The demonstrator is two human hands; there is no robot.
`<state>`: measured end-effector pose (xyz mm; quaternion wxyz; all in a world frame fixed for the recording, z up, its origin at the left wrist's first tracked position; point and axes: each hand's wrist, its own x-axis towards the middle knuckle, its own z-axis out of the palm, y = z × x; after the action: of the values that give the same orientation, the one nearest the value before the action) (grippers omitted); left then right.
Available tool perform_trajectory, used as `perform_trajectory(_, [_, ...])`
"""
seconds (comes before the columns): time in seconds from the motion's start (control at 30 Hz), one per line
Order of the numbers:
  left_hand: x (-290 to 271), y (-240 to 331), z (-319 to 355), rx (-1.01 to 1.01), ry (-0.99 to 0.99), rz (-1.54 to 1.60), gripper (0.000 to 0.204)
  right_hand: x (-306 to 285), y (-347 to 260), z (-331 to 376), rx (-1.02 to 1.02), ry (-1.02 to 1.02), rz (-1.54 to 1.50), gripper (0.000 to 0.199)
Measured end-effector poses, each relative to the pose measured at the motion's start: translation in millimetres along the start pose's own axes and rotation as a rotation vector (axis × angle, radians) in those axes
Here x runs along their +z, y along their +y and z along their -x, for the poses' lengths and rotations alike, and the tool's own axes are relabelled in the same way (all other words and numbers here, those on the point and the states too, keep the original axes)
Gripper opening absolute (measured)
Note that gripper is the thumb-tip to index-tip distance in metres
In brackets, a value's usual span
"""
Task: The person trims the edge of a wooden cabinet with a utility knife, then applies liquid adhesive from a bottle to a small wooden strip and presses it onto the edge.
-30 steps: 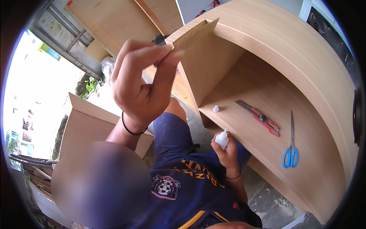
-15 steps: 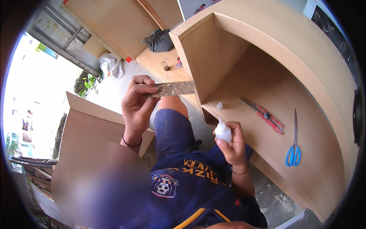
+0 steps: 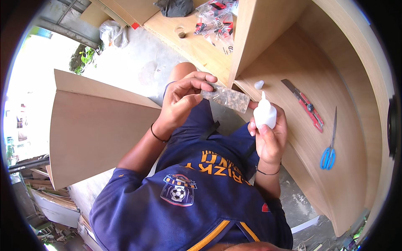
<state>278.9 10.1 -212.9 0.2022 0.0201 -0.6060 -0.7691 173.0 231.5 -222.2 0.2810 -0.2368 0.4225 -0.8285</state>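
My left hand (image 3: 181, 102) pinches one end of a thin, flat strip with a speckled brown-grey face (image 3: 227, 99) between thumb and fingers. The strip's free end reaches a fingertip of my right hand (image 3: 272, 140); whether they touch I cannot tell. A small white squeeze bottle (image 3: 265, 115) is wrapped in my right hand, its narrow nozzle uncovered and pointing up. Just beyond the nozzle, a small whitish cap (image 3: 259, 85) lies on the wood-look panel of the curved furniture piece (image 3: 335, 79).
On that panel lie a red-handled cutter knife (image 3: 309, 108) and blue-handled scissors (image 3: 328, 157). Farther off, a board holds a small cup (image 3: 181, 34), printed plastic wrapping (image 3: 215, 27) and a black bag (image 3: 175, 7). An angled brown panel (image 3: 100, 138) stands on my left.
The strip has come close to the bottle and now tilts down to the right. My view has shifted, bringing more of the plastic wrapping into sight. Both hands keep their holds.
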Motion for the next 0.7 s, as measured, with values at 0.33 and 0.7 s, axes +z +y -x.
perform_trajectory(0.33, [21.4,-13.6,-5.3,-0.112,0.331,0.209,0.025,11.6,17.9,-2.6,0.138,-0.023,-0.121,0.043])
perform_trajectory(0.7, [42.9,-21.5,0.2,-0.307,0.361,0.226,0.028,16.2,49.4,-0.3,0.177,-0.004,-0.054,0.043])
